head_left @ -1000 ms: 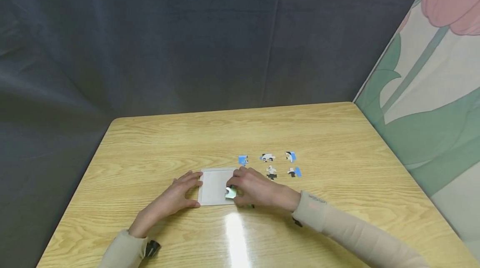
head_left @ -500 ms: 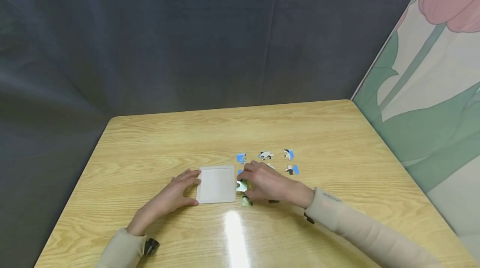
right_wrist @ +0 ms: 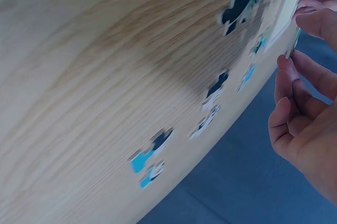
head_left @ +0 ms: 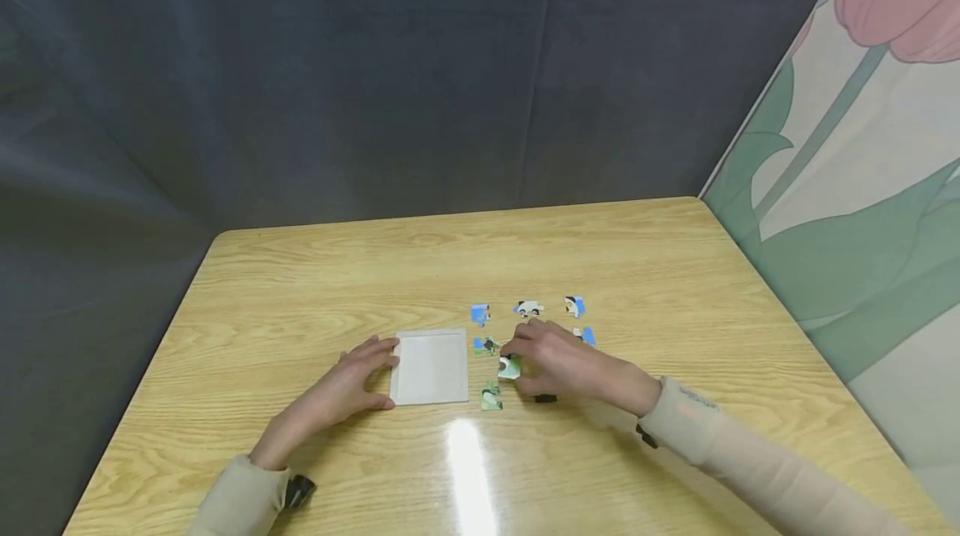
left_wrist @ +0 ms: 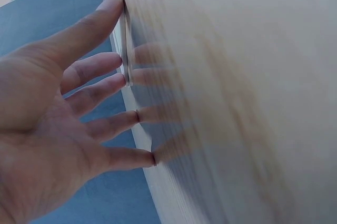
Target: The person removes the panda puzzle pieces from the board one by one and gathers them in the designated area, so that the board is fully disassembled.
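My right hand [head_left: 562, 363] pinches a green and white jigsaw puzzle piece [head_left: 509, 367] between thumb and fingers, over the table just right of a shallow white tray [head_left: 431, 367]. In the right wrist view only a thin edge of that piece shows at the fingertips. On the tray's left side, my left hand [head_left: 341, 393] touches the edge with thumb and spread fingers. The left wrist view shows those fingers [left_wrist: 113, 124] nearly straight. A green puzzle piece [head_left: 491, 396] and a blue-green piece [head_left: 484, 346] lie between the tray and my right hand.
Beyond my right hand lie a blue piece [head_left: 480, 314], a panda-eyes piece [head_left: 528, 308] and a blue-and-white piece [head_left: 575, 306]. A dark piece [head_left: 546, 398] sits below the hand. Dark fabric [head_left: 375, 86] hangs behind the wooden table [head_left: 337, 278]; a floral cloth [head_left: 862, 227] hangs at right.
My right hand has moved right, carrying the puzzle piece from over the tray to the table among the other pieces. My left hand stays at the tray's left edge.
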Demonstrator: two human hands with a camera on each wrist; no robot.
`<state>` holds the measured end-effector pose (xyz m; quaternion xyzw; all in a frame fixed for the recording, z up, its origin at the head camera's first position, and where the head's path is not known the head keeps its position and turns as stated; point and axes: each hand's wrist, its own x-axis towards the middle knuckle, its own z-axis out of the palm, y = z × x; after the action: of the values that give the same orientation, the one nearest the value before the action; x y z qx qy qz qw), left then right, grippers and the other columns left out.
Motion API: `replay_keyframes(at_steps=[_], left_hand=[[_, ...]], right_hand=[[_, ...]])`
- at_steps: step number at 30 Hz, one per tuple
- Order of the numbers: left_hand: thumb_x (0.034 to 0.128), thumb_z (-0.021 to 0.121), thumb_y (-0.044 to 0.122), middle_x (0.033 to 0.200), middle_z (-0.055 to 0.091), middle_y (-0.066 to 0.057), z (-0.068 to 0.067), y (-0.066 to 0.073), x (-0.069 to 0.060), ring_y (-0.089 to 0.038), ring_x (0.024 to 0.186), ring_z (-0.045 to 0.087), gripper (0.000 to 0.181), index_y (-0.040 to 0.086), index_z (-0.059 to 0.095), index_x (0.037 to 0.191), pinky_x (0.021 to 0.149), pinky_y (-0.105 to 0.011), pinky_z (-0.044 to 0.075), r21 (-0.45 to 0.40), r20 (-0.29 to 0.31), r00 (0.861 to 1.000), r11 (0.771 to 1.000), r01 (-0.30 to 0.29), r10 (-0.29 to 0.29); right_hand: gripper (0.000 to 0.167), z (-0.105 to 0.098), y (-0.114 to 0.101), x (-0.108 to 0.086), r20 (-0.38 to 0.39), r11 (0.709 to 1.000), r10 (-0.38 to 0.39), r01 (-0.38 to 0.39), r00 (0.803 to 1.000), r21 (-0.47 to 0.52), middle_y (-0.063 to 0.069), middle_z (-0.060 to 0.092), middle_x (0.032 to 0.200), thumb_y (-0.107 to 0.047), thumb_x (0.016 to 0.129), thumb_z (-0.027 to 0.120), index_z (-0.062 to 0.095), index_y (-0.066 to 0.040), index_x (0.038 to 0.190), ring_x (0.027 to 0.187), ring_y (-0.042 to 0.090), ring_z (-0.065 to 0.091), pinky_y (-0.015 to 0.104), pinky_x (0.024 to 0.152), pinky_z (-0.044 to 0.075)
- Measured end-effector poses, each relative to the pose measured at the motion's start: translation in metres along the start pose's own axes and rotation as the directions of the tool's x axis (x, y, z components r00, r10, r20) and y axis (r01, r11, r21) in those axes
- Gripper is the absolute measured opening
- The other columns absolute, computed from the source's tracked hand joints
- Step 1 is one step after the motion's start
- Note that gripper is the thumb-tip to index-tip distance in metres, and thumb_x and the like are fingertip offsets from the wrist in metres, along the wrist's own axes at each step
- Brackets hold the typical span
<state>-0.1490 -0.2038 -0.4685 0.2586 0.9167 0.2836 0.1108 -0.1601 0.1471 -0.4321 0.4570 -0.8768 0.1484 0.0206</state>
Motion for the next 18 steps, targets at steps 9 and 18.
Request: replay_keyframes(at_steps=[9,18], left_hand=[[0.0755,0.081,0.017,0.148,0.038,-0.019,-0.001,0.001,0.000,-0.045,0.139,0.024,0.056,-0.002,0.059,0.123,0.100,-0.076,0.017,0.003,-0.002,1.000,1.000,-0.012,0.012],[0.0754,0.081,0.017,0.148,0.038,-0.021,-0.001,0.003,-0.001,-0.046,0.139,0.025,0.055,-0.003,0.059,0.123,0.100,-0.076,0.018,0.001,-0.003,1.000,1.000,-0.022,0.022]], right_hand=[[0.034,-0.008,0.011,-0.021,-0.025,0.998,0.062,-0.062,0.998,-0.001,0.002,0.064,0.100,-0.017,0.079,0.076,0.069,-0.006,0.111,0.091,0.015,0.056,0.033,0.078,0.050],[0.039,-0.021,0.024,-0.041,-0.035,0.995,0.097,-0.096,0.995,0.008,0.003,0.062,0.095,-0.011,0.075,0.078,0.069,-0.003,0.112,0.085,0.016,0.056,0.027,0.070,0.051]])
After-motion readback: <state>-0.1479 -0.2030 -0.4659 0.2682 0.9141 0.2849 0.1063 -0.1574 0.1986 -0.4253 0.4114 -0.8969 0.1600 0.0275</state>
